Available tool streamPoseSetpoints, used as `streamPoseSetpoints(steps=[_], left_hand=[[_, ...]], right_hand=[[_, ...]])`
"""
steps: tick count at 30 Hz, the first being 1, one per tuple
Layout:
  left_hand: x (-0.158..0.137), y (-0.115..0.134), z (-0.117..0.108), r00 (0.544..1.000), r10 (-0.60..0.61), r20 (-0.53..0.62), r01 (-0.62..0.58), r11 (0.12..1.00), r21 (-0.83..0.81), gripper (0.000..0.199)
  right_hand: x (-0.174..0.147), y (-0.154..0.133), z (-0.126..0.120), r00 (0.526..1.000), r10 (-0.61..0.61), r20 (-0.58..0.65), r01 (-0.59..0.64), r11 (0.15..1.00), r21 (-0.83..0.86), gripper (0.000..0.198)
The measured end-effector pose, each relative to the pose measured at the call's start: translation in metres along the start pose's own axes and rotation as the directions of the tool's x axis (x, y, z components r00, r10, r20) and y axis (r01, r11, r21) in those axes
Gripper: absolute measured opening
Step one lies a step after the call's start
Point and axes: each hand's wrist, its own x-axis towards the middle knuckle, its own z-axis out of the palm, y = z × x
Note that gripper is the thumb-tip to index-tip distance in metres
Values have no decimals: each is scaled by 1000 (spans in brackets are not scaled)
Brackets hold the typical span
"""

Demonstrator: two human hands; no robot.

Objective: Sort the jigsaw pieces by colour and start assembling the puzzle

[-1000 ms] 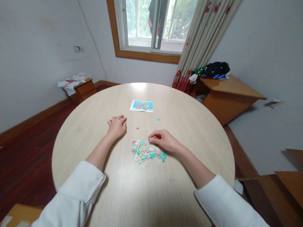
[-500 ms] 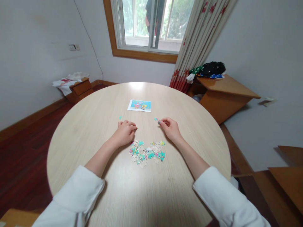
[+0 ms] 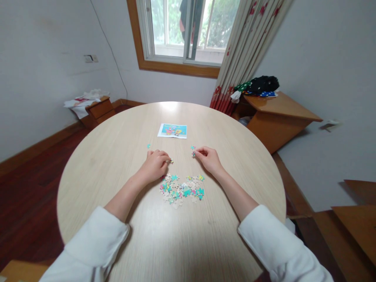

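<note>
My left hand [image 3: 155, 165] rests low over the table, fingers bent together, with a small jigsaw piece [image 3: 172, 161] at its fingertips. Across from it, my right hand [image 3: 209, 159] pinches another jigsaw piece [image 3: 193, 154] between thumb and forefinger. That piece is just below a teal and pink jigsaw piece [image 3: 192, 147] on the table; whether they touch I cannot tell. Nearer to me lies a loose pile of jigsaw pieces [image 3: 187, 193], some teal, pink or yellow, others showing pale backs. One teal piece [image 3: 149, 146] lies alone beyond my left hand.
A picture sheet [image 3: 172, 131] with cartoon figures lies beyond my hands on the round wooden table [image 3: 188, 243]. Behind the table are a window and a floral curtain [image 3: 235, 55]. A tilted wooden cabinet [image 3: 279, 113] with cloths on top stands at the right.
My right hand has shifted slightly left, bringing its piece beneath the teal and pink one. A piece now shows at my left fingertips. The view has moved very slightly.
</note>
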Motion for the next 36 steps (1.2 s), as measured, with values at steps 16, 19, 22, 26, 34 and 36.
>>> streamPoseSetpoints(steps=[16, 19, 22, 26, 34, 36], left_hand=[[0, -3, 0, 999, -41, -14, 41, 999, -15, 30], [0, -4, 0, 999, -47, -17, 46, 999, -22, 30], [1, -4, 1, 999, -45, -20, 45, 999, -18, 30], [1, -4, 2, 999, -44, -19, 43, 999, -23, 30], [1, -6, 1, 998, -43, -40, 42, 999, -14, 29], [0, -7, 1, 998, -47, -48, 46, 999, -15, 28]], right_hand=[[33, 26, -21, 982, 163, -94, -167, 985, -41, 19], [37, 27, -24, 985, 161, -62, -166, 982, -95, 17], [39, 26, -22, 990, 124, -70, -133, 979, -153, 14], [37, 21, -18, 993, 67, -96, -87, 971, -221, 11], [35, 14, -14, 990, -52, -129, 8, 947, -322, 8], [32, 12, -15, 987, -57, -149, 14, 961, -275, 9]])
